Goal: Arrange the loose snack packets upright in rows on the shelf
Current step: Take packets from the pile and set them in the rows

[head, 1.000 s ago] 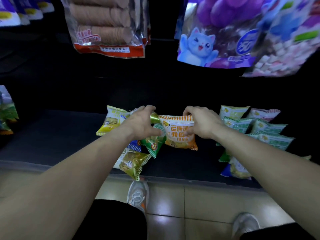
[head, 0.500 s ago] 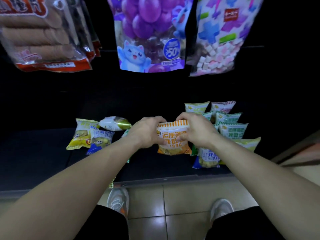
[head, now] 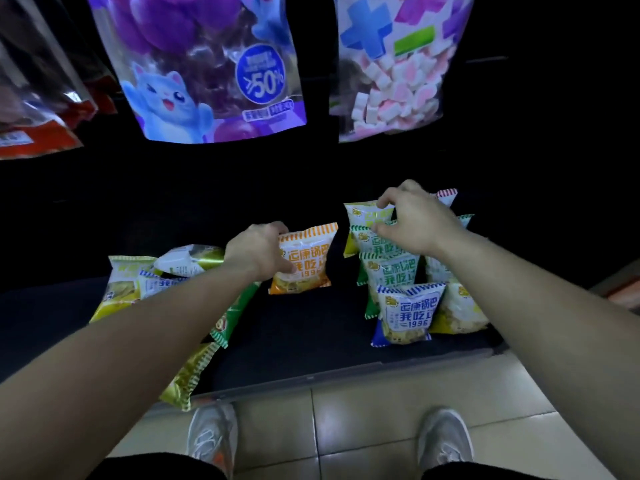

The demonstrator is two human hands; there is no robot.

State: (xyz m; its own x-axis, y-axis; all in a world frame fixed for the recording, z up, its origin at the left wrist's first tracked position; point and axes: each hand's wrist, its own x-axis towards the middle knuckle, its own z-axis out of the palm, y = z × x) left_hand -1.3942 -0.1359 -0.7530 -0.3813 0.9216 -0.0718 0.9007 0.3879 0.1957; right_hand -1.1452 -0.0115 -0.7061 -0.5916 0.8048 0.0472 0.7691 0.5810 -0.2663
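Note:
My left hand grips the left edge of an orange snack packet, which stands upright on the dark shelf. My right hand rests on the tops of upright packets at the right: its fingers pinch a yellow packet and a green packet at the back of the row. A blue packet stands at the front of that row. Loose packets lie flat at the left: a yellow one, a white-and-gold one and a green one under my left forearm.
Large hanging bags fill the top: a purple cat bag, a marshmallow bag and a red-edged biscuit bag. A gold packet overhangs the shelf's front edge. My shoes stand on the tiled floor below.
My right hand let go of the orange packet and moved right onto the upright row. My left hand still holds the orange packet. The view shifted right.

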